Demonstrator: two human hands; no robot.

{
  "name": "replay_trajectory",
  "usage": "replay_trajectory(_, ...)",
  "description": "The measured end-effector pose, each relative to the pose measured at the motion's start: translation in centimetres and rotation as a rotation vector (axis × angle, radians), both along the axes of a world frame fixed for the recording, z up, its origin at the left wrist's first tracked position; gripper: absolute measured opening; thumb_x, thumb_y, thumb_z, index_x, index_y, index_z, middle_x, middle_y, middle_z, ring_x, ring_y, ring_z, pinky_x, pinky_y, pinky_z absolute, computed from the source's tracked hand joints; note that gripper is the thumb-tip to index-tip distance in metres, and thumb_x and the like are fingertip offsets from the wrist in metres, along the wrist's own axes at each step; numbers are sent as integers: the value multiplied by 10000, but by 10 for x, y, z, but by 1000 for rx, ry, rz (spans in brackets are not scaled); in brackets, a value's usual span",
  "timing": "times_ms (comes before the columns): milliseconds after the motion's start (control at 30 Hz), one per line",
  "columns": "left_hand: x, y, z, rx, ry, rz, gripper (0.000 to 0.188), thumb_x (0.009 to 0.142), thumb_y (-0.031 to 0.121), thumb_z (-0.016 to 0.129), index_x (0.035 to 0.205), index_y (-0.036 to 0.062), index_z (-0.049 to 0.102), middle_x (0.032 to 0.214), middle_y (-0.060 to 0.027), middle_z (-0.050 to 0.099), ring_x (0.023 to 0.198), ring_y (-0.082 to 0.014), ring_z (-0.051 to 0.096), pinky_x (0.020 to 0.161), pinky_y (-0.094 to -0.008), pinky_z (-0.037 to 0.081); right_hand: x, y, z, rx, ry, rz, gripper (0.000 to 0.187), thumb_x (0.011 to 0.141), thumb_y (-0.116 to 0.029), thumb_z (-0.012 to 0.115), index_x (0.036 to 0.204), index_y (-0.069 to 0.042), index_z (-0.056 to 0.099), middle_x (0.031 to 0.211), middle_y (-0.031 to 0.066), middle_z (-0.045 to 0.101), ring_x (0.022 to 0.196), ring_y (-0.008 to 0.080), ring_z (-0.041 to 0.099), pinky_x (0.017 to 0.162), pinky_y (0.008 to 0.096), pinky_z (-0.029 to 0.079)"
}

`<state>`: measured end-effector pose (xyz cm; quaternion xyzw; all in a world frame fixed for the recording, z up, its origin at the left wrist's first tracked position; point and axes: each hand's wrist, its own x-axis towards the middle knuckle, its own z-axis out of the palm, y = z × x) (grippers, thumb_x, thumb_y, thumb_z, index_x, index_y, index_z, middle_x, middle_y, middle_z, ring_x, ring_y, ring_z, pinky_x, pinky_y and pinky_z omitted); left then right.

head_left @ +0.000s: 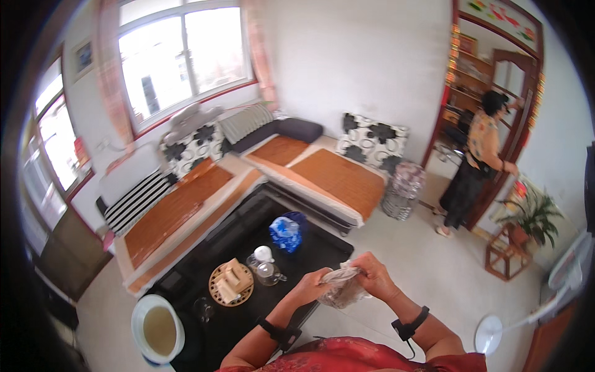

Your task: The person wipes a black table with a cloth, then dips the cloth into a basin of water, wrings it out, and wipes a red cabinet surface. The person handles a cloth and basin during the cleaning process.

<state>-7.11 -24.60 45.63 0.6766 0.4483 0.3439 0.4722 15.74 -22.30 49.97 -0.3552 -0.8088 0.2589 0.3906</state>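
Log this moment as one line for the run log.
left hand: gripping crumpled clear bag | right hand: gripping same bag | below: black coffee table

My fingers cover much of the crumpled bag (342,290), contents unreadable. At seven o'clock, the white bucket (157,328) is clipped by the frame's dark rim.

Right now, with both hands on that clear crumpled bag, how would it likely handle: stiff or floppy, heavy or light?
Probably floppy: the clear bag bunches and sags between the left hand and right hand. Likely light, since pinched fingers alone hold it up. Its glossy film may be a little slippery.
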Motion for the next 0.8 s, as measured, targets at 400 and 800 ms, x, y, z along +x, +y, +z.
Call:
replay_trajectory(400,-60,-18,48,218,38,167,298,844,62,668,1117,13,560,931,-63,612,876,-120,566,783,-278,463,-76,15,43,238,-51,197,407,738,32,672,1097,-153,625,952,90,547,822,289,620,692,352,525)
replay_trajectory(800,-82,-16,73,98,23,145,254,909,231,677,1046,33,596,870,-8,591,818,-87,529,721,-267,446,-103,18,58,275,-162,211,426,715,-49,739,1112,-167,636,943,68,544,797,271,628,683,358,533)
